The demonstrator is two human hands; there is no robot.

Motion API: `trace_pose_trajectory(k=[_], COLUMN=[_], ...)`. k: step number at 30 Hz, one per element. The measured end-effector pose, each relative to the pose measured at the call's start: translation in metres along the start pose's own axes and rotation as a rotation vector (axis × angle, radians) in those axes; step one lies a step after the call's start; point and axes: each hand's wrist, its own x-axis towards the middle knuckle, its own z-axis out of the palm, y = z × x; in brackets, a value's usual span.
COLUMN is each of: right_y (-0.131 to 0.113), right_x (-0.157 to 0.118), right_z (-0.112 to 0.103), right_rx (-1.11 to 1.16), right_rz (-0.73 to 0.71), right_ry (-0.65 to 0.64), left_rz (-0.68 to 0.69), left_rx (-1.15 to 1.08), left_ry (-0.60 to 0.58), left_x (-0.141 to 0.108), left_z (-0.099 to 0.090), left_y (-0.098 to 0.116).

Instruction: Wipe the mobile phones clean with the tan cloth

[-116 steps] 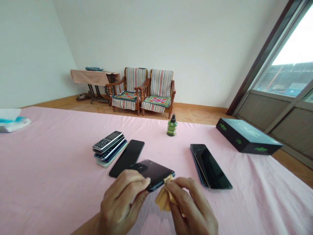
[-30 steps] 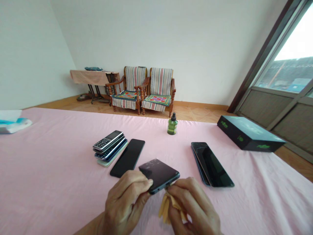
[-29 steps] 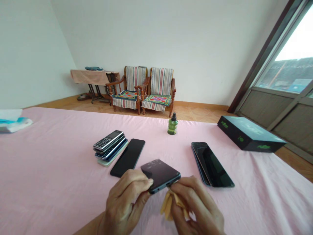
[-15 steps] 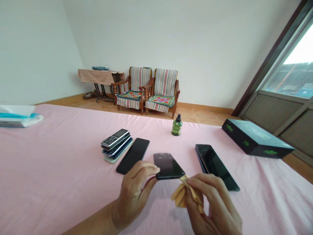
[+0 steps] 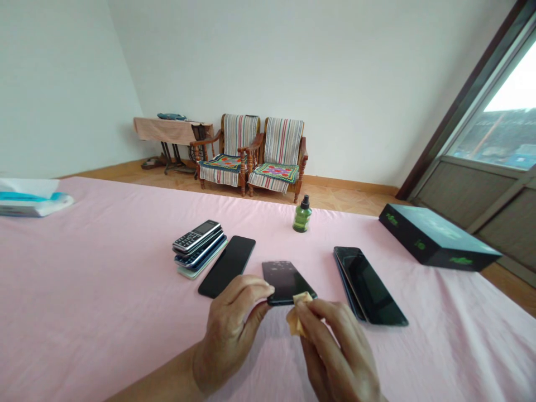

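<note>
My left hand (image 5: 229,336) pinches a black smartphone (image 5: 287,282) by its lower left edge, holding it tilted just above the pink sheet. My right hand (image 5: 335,350) grips a small yellow cloth (image 5: 298,314) and presses it against the phone's lower edge. Beyond the left hand, a black smartphone (image 5: 226,266) lies flat next to a stack of phones (image 5: 199,249) topped by a keypad phone. To the right of the held phone, a pair of stacked dark smartphones (image 5: 369,286) lies on the sheet.
A green spray bottle (image 5: 302,216) stands near the sheet's far edge. A black box with green markings (image 5: 438,237) lies at the right and a tissue pack (image 5: 31,199) at the left. Two wooden armchairs (image 5: 262,159) stand by the far wall.
My right hand has brought the yellow cloth up onto the phone's lower edge. The held phone now tilts with its dark face more toward me, and the view has shifted slightly.
</note>
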Motion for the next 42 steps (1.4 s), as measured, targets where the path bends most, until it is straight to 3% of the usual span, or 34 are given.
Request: trace_pose_trajectory(k=[5,23,28,42], right_y=[0.000,0.000,-0.003,0.002], right_x=[0.005,0.006,0.005,0.002], right_z=[-0.002,-0.005,-0.003,-0.003], right_rx=[-0.016,-0.074,-0.070,-0.084], right_rz=[-0.065,-0.013,-0.067,0.018], right_ry=[-0.036,-0.086,-0.104,-0.141], left_rz=[0.034,0.059,0.060,0.064], left_rx=[-0.011,-0.051,-0.040,-0.091], left_ry=[-0.003,-0.027,-0.036,-0.075], left_x=[0.001,0.001,0.001,0.000], left_z=[0.000,0.002,0.002,0.003], left_y=[0.000,-0.004,-0.003,-0.013])
